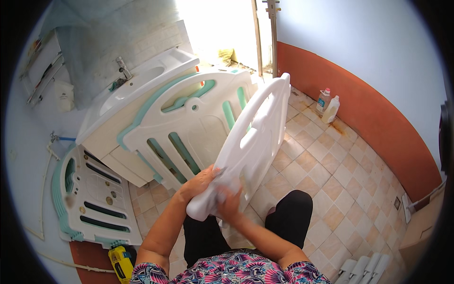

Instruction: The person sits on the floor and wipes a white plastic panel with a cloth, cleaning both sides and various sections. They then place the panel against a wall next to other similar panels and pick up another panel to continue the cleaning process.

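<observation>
A white plastic playpen panel [260, 142] with slots stands tilted on edge before me, its near corner between my thighs. On its upper edge, near that corner, my left hand [202, 181] grips it. My right hand [230, 203] is blurred by motion against the panel's face, pressing what looks like a pale cloth [227, 185]; the cloth's shape is smeared. Just left of this panel, more white panels [209, 124] with a mint-green one [133, 131] behind lean against the washbasin cabinet.
At left, a stack of white and green panels [103, 193] leans by the wall, near a yellow tool case [120, 264]. A white washbasin [142, 76] has a chrome tap [123, 67]. Two plastic bottles [328, 106] stand along the right wall. White plastic pieces [365, 268] lie lower right.
</observation>
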Demonstrator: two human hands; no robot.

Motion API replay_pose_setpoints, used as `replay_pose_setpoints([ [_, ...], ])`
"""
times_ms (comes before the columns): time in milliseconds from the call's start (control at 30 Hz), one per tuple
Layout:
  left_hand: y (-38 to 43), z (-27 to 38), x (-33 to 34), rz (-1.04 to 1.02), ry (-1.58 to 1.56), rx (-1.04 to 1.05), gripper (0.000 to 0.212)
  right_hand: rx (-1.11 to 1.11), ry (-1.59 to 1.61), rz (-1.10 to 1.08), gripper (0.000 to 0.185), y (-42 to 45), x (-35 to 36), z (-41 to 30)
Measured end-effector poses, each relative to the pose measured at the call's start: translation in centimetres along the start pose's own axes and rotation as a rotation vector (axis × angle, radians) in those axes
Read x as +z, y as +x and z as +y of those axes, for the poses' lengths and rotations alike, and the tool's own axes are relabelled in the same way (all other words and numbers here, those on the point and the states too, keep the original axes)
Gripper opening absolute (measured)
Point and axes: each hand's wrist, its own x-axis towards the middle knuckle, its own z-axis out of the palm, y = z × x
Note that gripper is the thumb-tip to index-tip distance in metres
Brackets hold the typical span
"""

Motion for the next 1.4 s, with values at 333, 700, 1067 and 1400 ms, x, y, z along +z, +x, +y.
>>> replay_pose_setpoints([
  [333, -0.2, 0.4, 1.4, -0.096, -0.09, 0.122, 0.064, 0.07, 0.058, 0.037, 0.037, 5.4, -2.5, -4.6],
  [700, -0.5, 1.8, 1.9, -0.037, -0.108, -0.077, 0.06, 0.866, 0.058, 0.2, 0.037, -1.0, -0.8, 6.7],
  [1067, -0.8, 0.9, 1.8, 0.01, -0.249, -0.095, 0.04, 0.163, 0.119, 0.142, 0.031, 4.5, -1.8, -3.4],
  [1400, -0.2, -2.4, 0.6, -0.013, -0.045, 0.037, 0.046, -0.284, -0.035, -0.137, 0.036, 9.8, -4.4, -2.9],
])
